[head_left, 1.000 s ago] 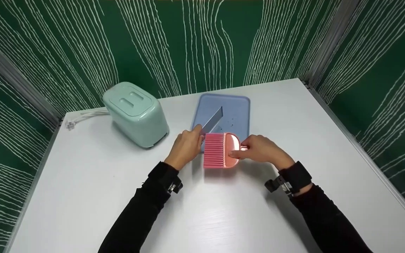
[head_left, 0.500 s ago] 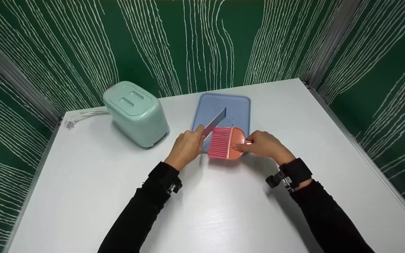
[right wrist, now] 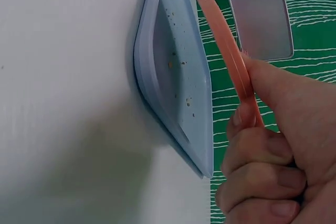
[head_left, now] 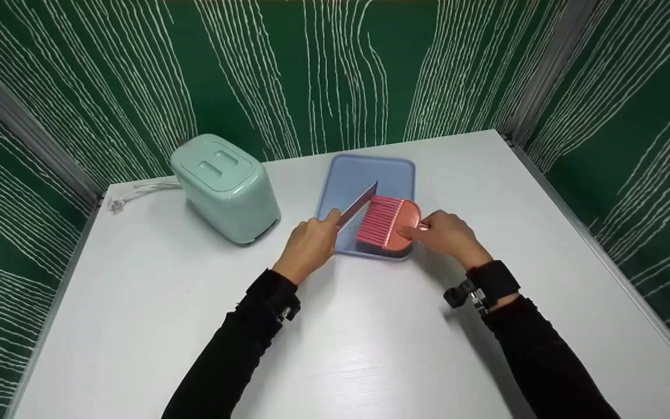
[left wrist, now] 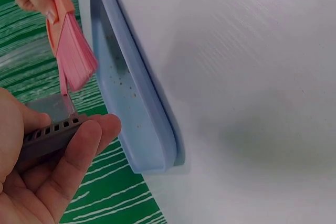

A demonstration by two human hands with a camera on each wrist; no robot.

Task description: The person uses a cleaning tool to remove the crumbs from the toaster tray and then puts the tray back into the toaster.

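My left hand (head_left: 310, 244) grips a thin, rimmed metal crumb tray (head_left: 358, 203) by its slotted dark end, tilted over the blue tray (head_left: 344, 171). My right hand (head_left: 448, 233) holds a wide brush (head_left: 390, 224) with an orange body and pink bristles, thumb on the body. In the left wrist view, the bristles (left wrist: 77, 59) point toward the crumb tray; whether they touch it I cannot tell. Small brown crumbs (left wrist: 131, 94) lie scattered in the blue tray. From the right wrist view, the brush (right wrist: 226, 40) appears edge-on beside the crumb tray (right wrist: 260, 14).
A mint-green toaster (head_left: 224, 192) stands left of the blue tray, its white cord and plug (head_left: 117, 205) lying behind it to the left. Green walls with white lines (head_left: 364, 70) close off the white table (head_left: 335, 349) at the back and sides.
The brush in my right hand has moved right and away from me, turning slightly, and is now over the blue tray. The crumb tray has tilted more edge-on; my left hand has barely shifted.
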